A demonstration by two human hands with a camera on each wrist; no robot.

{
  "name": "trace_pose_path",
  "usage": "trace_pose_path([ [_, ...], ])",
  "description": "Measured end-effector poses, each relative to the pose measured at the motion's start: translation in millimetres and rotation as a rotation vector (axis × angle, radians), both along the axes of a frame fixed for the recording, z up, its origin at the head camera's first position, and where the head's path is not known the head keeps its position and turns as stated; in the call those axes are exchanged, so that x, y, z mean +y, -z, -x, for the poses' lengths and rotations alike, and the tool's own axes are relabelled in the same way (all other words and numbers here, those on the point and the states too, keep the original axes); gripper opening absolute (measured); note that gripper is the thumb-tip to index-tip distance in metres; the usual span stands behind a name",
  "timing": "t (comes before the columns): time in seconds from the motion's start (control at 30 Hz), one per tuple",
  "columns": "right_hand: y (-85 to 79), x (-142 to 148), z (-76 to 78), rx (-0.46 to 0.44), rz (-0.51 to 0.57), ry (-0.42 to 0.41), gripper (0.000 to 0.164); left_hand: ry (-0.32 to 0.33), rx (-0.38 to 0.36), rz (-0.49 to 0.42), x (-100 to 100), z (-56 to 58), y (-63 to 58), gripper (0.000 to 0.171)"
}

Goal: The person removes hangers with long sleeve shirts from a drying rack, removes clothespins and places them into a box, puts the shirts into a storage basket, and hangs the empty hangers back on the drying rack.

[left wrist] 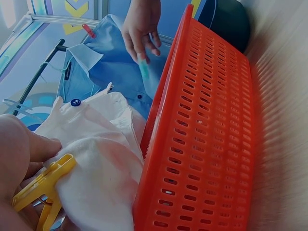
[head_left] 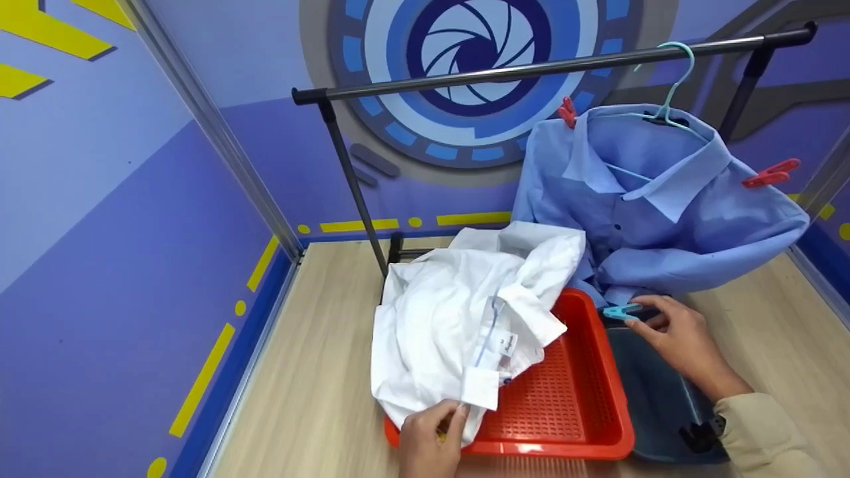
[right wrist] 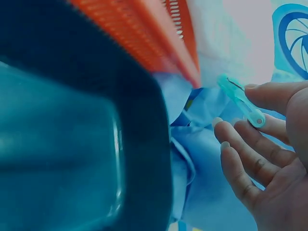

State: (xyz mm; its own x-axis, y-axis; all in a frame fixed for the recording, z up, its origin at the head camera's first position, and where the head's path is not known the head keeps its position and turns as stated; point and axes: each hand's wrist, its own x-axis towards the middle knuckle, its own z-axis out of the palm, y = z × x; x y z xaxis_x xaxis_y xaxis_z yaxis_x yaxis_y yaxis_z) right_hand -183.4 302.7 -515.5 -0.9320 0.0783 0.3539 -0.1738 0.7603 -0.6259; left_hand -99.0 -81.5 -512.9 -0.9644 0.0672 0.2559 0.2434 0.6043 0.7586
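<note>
My left hand (head_left: 430, 438) pinches the collar edge of a white shirt (head_left: 431, 318), which lies bunched over the left side of a red basket (head_left: 617, 398). A yellow clothespin (left wrist: 45, 187) is also held in that hand, against the cloth. Between thumb and fingers, my right hand (head_left: 684, 338) pinches a teal clothespin (head_left: 622, 312), above the far end of a dark bin (head_left: 651, 392). Behind it, a blue shirt (head_left: 697, 226) hangs from a mint-green hanger (head_left: 684, 73), with red clothespins (head_left: 770, 174) at both shoulders.
A dark metal rack (head_left: 551, 70) spans the back, its left post (head_left: 352, 179) coming down behind the white shirt. Decorated wall panels (head_left: 133, 199) enclose the wooden tabletop (head_left: 305, 372) at the left and back. The dark bin stands right against the basket.
</note>
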Motion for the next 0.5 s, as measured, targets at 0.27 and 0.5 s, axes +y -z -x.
trace_pose_path([
  [0.27,18.9,15,-4.0,-0.086,-0.048,-0.009,0.036,0.003,-0.002,-0.003,0,-0.7,0.1,0.014],
  [0.5,28.7,22,-3.8,-0.292,-0.076,-0.047,0.041,0.002,0.096,0.004,0,0.4,4.3,0.014],
])
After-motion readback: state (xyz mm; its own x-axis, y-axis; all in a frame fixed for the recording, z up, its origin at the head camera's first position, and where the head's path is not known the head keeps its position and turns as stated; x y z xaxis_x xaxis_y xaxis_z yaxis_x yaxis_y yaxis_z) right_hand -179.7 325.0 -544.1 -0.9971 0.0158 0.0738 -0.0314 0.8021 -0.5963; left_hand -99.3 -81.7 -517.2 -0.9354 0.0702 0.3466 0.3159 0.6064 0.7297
